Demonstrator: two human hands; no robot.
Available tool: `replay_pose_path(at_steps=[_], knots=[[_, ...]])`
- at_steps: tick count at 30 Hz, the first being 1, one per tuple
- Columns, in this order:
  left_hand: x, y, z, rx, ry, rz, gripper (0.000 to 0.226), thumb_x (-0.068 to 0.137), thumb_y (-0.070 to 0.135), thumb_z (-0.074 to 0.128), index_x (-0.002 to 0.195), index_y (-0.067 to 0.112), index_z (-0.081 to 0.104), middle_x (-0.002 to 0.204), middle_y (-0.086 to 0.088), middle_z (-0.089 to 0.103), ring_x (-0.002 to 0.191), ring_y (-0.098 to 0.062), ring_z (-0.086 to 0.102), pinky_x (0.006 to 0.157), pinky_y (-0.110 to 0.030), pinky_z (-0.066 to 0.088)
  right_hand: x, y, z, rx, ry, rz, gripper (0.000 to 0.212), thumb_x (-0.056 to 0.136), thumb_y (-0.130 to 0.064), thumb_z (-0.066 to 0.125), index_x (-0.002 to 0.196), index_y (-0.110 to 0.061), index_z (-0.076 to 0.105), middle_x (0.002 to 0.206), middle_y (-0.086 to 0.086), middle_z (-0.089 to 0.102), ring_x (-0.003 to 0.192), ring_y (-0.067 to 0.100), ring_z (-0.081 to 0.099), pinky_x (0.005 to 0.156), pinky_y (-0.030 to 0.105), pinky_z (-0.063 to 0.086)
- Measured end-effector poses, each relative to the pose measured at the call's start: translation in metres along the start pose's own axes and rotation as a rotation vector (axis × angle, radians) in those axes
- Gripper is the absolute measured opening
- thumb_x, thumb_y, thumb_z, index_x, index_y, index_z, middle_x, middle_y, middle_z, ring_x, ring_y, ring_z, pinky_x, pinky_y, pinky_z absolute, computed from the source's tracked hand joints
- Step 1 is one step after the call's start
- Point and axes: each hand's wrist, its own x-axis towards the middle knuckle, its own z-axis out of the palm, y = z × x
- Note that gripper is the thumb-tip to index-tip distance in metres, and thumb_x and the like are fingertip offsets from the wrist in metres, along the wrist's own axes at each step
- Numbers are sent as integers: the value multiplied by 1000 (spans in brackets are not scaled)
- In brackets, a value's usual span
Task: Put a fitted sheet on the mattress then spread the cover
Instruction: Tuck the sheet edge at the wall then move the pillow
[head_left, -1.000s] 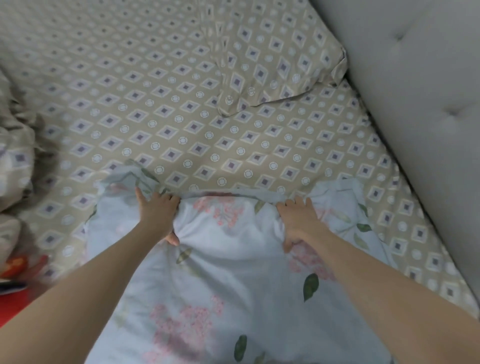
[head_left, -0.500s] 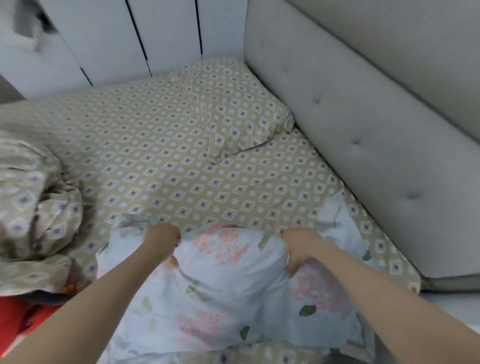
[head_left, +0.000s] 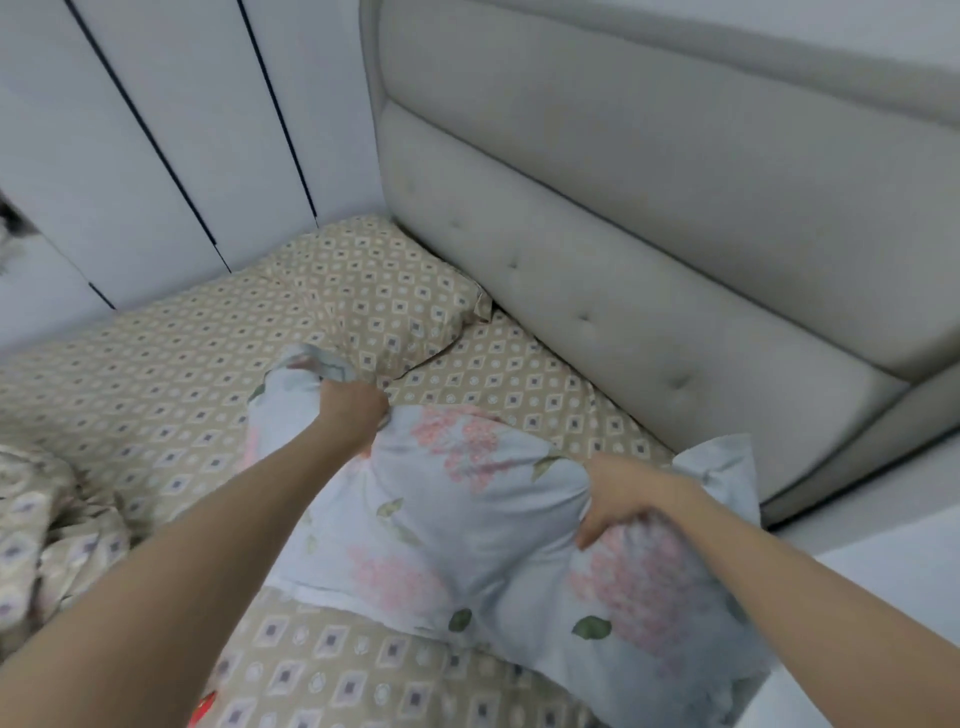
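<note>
A beige fitted sheet (head_left: 171, 374) with a diamond pattern covers the mattress. On it lies a pale blue floral pillow (head_left: 483, 535), near the headboard. My left hand (head_left: 353, 408) grips the pillow's far left edge, fingers curled into the fabric. My right hand (head_left: 618, 499) grips its right upper edge, bunching the cloth. A bunched cover (head_left: 47, 535) in the same beige pattern sits at the left edge of the bed.
A beige patterned pillow (head_left: 384, 301) lies in the far corner against the grey padded headboard (head_left: 649, 249). White wardrobe panels (head_left: 156, 145) stand right behind the bed. Something red (head_left: 202, 709) peeks out at the bottom edge.
The view has lifted from the bed to show the headboard and wardrobe. Both hands have carried the floral pillow towards the headboard, and it now lies turned with its left end further away.
</note>
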Motion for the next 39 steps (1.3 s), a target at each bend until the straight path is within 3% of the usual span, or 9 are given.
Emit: replay_pose_path(at_steps=[2, 4, 6, 10, 15, 20, 25, 29, 39], knots=[[22, 5, -24, 43, -20, 44, 32, 88, 21, 63, 119, 17, 57, 119, 3, 60, 113, -18, 57, 87, -30, 43, 4, 18, -5, 100, -3, 10, 48, 55, -45, 88, 93, -27, 66, 82, -8, 66, 61, 7, 58, 56, 24, 50], [54, 13, -51, 106, -47, 105, 40, 88, 28, 65, 125, 18, 52, 125, 2, 57, 120, -20, 53, 104, -42, 37, 15, 45, -14, 180, 1, 16, 69, 46, -52, 88, 107, -25, 68, 100, -7, 70, 80, 11, 65, 73, 29, 56], [88, 24, -74, 167, -74, 167, 44, 90, 28, 61, 130, 16, 47, 129, -1, 54, 125, -23, 48, 110, -50, 29, 27, 69, -21, 246, -5, 24, 78, 40, -56, 86, 110, -27, 68, 107, -9, 69, 94, 13, 65, 88, 35, 54], [163, 51, -117, 160, -182, 263, 56, 92, 33, 59, 140, 15, 35, 143, -4, 43, 135, -27, 37, 113, -58, 17, 54, 119, -35, 384, -7, 62, 94, 29, -67, 87, 113, -29, 66, 111, -15, 67, 101, 9, 64, 94, 31, 51], [260, 117, -124, -93, 59, 345, 49, 96, 16, 47, 141, 20, 28, 140, -2, 43, 137, -21, 33, 111, -65, -2, 82, 192, -33, 399, 106, 324, 80, 60, -49, 83, 129, -25, 51, 123, -5, 59, 114, 19, 57, 93, 36, 50], [285, 168, -76, -168, 25, 403, 54, 100, 20, 43, 147, 31, 21, 158, 2, 11, 146, -20, 10, 113, -59, 5, 104, 218, 9, 95, 332, 506, 43, 93, -23, 52, 134, -25, 41, 133, 0, 48, 125, 21, 43, 98, 35, 43], [279, 187, -21, -259, -123, 402, 54, 100, 26, 42, 149, 34, 19, 160, 2, 5, 146, -20, 11, 116, -54, 14, 122, 224, 41, 195, 261, 543, 48, 94, -25, 46, 141, -30, 37, 144, -2, 39, 132, 23, 35, 107, 34, 31], [272, 202, 17, -371, -240, 386, 59, 100, 29, 42, 151, 35, 13, 160, 3, 2, 146, -22, 9, 114, -52, 21, 137, 223, 57, 300, 187, 584, 57, 94, -22, 45, 146, -38, 26, 155, -2, 14, 138, 33, 18, 111, 56, 19], [298, 262, 22, -586, -166, 412, 61, 101, 41, 34, 147, 46, -5, 157, 3, -23, 143, -42, -13, 106, -61, 32, 181, 228, 100, 455, 173, 722, 89, 82, -69, 51, 142, -56, -13, 153, -8, -34, 138, 51, -21, 104, 72, 21]])
